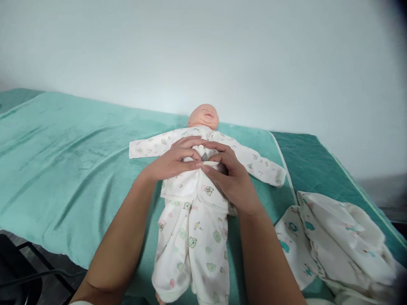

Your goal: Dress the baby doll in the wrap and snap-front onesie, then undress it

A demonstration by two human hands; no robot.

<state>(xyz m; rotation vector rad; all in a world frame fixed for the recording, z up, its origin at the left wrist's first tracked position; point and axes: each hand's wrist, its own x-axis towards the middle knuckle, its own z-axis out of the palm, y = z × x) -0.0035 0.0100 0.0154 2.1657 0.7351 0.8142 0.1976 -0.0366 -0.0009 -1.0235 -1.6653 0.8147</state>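
Note:
A baby doll (204, 115) lies on its back with its head toward the wall. It wears a white printed baby shirt (179, 186) with both sleeves spread out, and matching pants (206, 241). My left hand (176, 159) and my right hand (232, 176) meet over the doll's belly, thumbs and fingers closed on the shirt's front edges. Just above the thumbs, one round button shows at the chest, with a small gap in the front below it. What exactly lies between my fingertips is partly hidden.
A light green cloth (79, 161) covers the table, with a darker green cover (305, 161) at its right. Another printed white baby garment (343, 237) lies rumpled at the right. Behind the table stands a pale wall (203, 55). A black frame with a cable (47, 273) is at the lower left.

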